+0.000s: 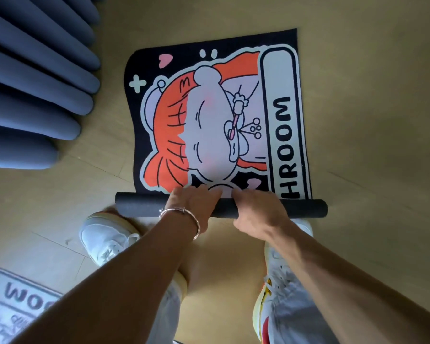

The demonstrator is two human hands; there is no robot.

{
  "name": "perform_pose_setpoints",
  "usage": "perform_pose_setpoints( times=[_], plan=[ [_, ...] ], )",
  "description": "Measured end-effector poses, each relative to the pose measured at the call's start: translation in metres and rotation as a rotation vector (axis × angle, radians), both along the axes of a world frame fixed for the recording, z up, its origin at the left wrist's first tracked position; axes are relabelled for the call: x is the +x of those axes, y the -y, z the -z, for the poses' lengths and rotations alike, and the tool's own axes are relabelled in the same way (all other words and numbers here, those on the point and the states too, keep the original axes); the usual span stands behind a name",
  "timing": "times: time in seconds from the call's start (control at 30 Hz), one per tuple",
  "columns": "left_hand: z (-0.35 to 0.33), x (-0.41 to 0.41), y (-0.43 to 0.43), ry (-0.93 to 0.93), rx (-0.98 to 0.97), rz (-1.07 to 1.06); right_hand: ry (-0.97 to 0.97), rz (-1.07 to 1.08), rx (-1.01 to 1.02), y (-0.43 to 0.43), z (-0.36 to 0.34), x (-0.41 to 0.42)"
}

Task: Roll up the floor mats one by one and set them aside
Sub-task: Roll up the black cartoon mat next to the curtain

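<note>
A black floor mat [209, 115] with an orange-haired cartoon figure and the letters "HROOM" lies flat on the wooden floor. Its near end is wound into a dark roll [139, 206] that runs left to right in front of my feet. My left hand [191, 207], with a silver bracelet at the wrist, lies over the middle of the roll, fingers curled over its far side. My right hand [256, 212] grips the roll just beside it. A second mat [15, 304], pale grey with printed letters, lies flat at the lower left.
Blue-grey curtain folds [35, 90] hang down to the floor at the upper left. My two white sneakers [104, 239] stand just behind the roll. Bare wooden floor [370, 120] stretches to the right of the mat.
</note>
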State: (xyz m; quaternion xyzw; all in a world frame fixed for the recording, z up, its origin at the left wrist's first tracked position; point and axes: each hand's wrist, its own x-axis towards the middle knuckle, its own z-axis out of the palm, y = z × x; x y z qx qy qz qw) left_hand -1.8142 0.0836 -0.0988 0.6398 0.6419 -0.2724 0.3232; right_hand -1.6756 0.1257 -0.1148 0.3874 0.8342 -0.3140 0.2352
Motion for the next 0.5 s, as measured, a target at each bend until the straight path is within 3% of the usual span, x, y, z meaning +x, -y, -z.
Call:
perform_pose_setpoints(
  times=[0.23,0.37,0.43,0.5],
  plan=[
    [0.0,0.001,0.0,-0.026,-0.152,-0.142,0.005,-0.064,0.11,0.013,0.0,0.0],
    [-0.001,0.004,0.008,-0.011,0.046,-0.005,0.042,-0.035,-0.108,-0.003,0.001,-0.004],
    [0.001,0.004,0.013,0.006,-0.009,-0.038,0.032,-0.027,-0.184,-0.005,-0.004,-0.004],
    [0.003,0.002,0.015,0.01,-0.093,-0.086,-0.018,-0.039,-0.111,0.0,-0.007,-0.001]
  ],
)
